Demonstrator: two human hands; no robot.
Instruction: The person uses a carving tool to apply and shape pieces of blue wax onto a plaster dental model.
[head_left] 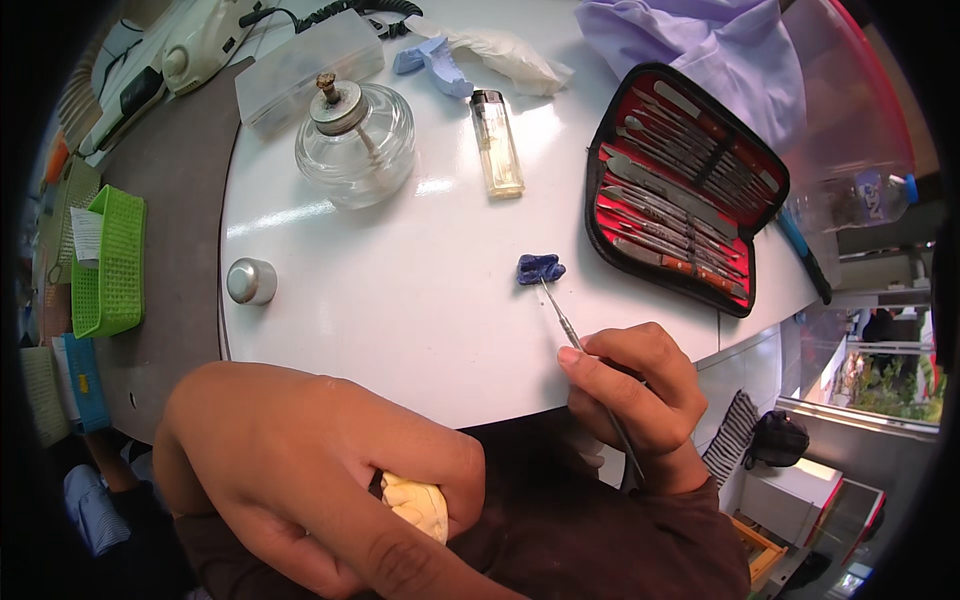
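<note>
Close to me at the lower left, my left hand [290, 460] is closed round a pale yellow plaster dental cast [415, 506]; the fingers hide most of it. A slim metal wax carver [565, 322] is held like a pen by my right hand [640, 390]. Its tip touches a small lump of dark blue wax [540, 268] on the white table [400, 300]. To the right of the wax, a black zip case [690, 190] with red lining lies unfolded, holding several metal carving tools.
A glass spirit lamp [355, 145] and a clear lighter [497, 145] are farther back. Left of them stand a small metal cap [251, 281] and a green basket [110, 265]. Behind lie a clear plastic box [310, 75], blue pieces [435, 66] and lilac cloth [700, 50].
</note>
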